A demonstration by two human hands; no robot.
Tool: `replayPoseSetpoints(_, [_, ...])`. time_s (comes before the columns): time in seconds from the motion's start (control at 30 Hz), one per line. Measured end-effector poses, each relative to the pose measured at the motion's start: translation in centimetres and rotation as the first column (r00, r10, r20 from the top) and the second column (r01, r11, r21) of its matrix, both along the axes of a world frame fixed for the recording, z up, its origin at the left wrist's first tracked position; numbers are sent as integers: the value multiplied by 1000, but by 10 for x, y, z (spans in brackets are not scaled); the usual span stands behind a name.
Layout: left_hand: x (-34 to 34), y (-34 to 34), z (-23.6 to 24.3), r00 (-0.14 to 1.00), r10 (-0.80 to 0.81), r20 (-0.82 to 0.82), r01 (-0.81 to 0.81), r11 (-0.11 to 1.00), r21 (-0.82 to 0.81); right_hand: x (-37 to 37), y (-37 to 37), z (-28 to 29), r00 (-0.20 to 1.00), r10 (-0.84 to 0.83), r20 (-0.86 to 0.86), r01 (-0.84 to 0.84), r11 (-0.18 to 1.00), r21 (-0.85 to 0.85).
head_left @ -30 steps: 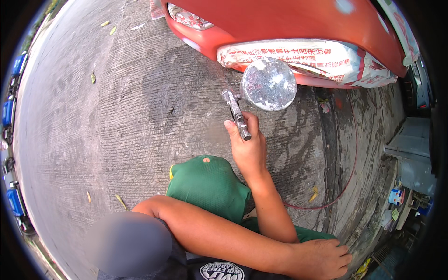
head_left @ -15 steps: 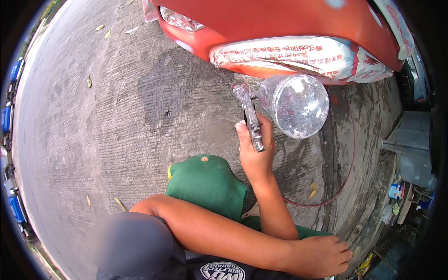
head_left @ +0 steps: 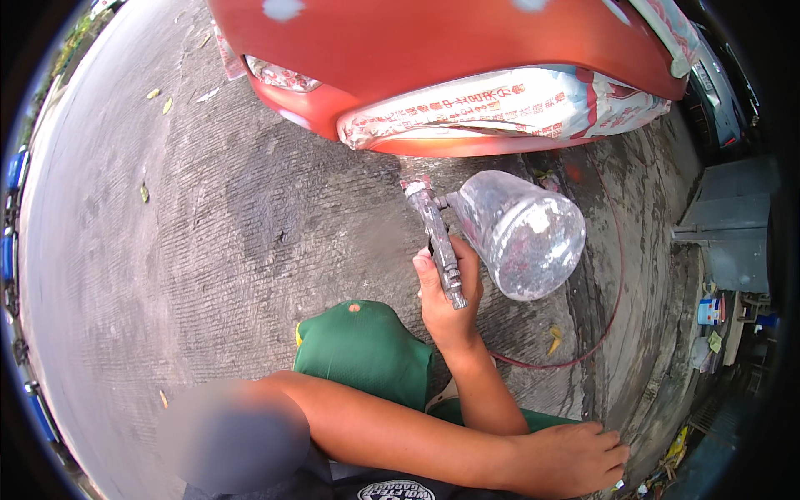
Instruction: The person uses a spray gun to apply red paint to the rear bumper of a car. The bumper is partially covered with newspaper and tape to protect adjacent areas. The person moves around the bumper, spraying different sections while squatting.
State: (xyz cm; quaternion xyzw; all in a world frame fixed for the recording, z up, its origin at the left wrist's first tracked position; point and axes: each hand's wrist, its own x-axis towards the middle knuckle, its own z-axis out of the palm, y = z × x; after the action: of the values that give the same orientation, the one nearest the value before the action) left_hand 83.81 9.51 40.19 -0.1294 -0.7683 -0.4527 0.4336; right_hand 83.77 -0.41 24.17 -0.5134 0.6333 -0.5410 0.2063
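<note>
My right hand (head_left: pixel 446 312) grips a metal spray gun (head_left: pixel 435 237) by its handle, nozzle pointing up toward a red car (head_left: pixel 433 50). A clear plastic cup (head_left: pixel 521 233) on the gun's right side is tipped sideways. The nozzle sits just below a printed white sack (head_left: pixel 517 104) taped over the car's lower body. My left arm crosses in front of me, and my left hand (head_left: pixel 571 458) rests flat on my green trouser leg (head_left: pixel 492 417) at the lower right, holding nothing.
My green-clad knee (head_left: pixel 358 346) is raised below the gun. A thin red hose (head_left: pixel 612 275) curves over the rough concrete ground (head_left: pixel 167 250) to the right. The car's headlight (head_left: pixel 279 75) is at upper left. Small containers (head_left: pixel 710 312) and clutter line the right edge.
My right hand has carried the spray gun to the right, and the cup has swung down to the gun's right side. The car now looms larger and closer. The left hand stays put.
</note>
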Motion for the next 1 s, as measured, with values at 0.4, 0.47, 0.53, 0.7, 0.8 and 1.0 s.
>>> replayPoseSetpoints(0.4, [-3,6,7,993,-105,56,107,993,-42,-26,8,25,995,-95,-21,93,993,-78])
replayPoseSetpoints(0.47, [-2,7,7,992,-114,59,117,993,-37,-28,14,33,991,-123,43,126,990,-64])
replayPoseSetpoints(0.53, [-2,6,6,992,-113,50,115,993,-32,-32,19,43,981,-138,137,146,988,-57])
replayPoseSetpoints(0.7, [-2,23,1,977,-156,146,163,986,-39,-41,29,63,930,-215,298,256,961,-104])
replayPoseSetpoints(0.8, [-3,23,1,972,-167,166,177,983,-46,-45,31,79,902,-248,354,303,947,-108])
replayPoseSetpoints(1.0, [-3,23,1,962,-217,168,221,975,-5,-72,43,108,893,-169,417,188,982,-3])
